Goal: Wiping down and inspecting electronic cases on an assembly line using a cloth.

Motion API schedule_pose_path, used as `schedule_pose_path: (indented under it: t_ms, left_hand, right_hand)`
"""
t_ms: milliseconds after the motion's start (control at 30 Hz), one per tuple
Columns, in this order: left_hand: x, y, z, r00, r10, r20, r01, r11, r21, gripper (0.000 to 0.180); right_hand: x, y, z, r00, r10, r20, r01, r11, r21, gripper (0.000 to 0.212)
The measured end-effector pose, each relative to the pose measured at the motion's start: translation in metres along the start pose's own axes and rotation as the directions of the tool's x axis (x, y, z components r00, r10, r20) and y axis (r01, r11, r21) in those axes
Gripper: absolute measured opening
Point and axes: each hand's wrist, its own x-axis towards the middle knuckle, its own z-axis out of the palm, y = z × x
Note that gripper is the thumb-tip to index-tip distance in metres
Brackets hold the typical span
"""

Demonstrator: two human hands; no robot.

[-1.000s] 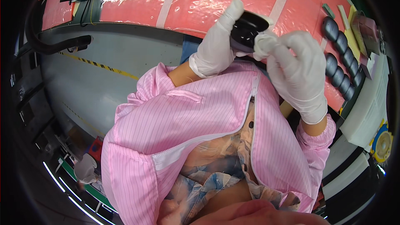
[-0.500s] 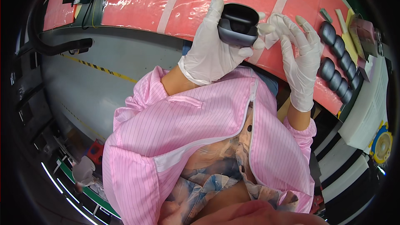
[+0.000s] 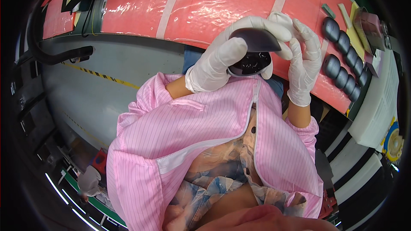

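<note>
My left hand point(image 3: 218, 57), in a white glove, grips a dark, glossy earbud charging case point(image 3: 257, 40). Its rounded lid is raised, and the shiny black inside faces me below it. The left thumb presses against the near side of the lid while the fingers wrap over its top. Close by on the right is my gloved right hand point(image 3: 305, 55). Its fingers are bent in toward the thumb, with the tips partly behind the left fingers. Whatever they may pinch is hidden.
Two rows of similar dark cases point(image 3: 342, 40) lie at the right of the table, which has a pink cover point(image 3: 214, 6) under clear film. Beyond them are a yellow sheet and a pinkish box point(image 3: 371, 23). A black curved tube point(image 3: 64, 57) juts in at left.
The case has turned and tipped in my left hand, so its lid now shows from outside. My left fingers have moved over the lid. The right hand has shifted slightly left.
</note>
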Motion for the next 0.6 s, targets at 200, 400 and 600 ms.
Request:
schedule_pose_path:
  t_ms: [200,400,600]
  left_hand:
    - [-0.002,-0.003,-0.009,0.998,0.011,0.059,-0.002,0.991,-0.137,0.101]
    - [-0.002,-0.008,-0.011,0.995,-0.042,0.095,0.069,0.951,-0.302,0.102]
    - [0.000,-0.002,-0.006,0.957,-0.283,-0.066,0.194,0.792,-0.579,0.071]
  right_hand:
    - [-0.001,-0.002,0.000,0.996,0.063,0.066,-0.061,0.997,-0.037,0.032]
    - [-0.006,0.003,-0.002,0.995,0.097,0.037,-0.100,0.989,0.111,0.035]
    - [0.013,-0.024,-0.004,0.953,-0.197,0.229,0.157,0.971,0.182,0.063]
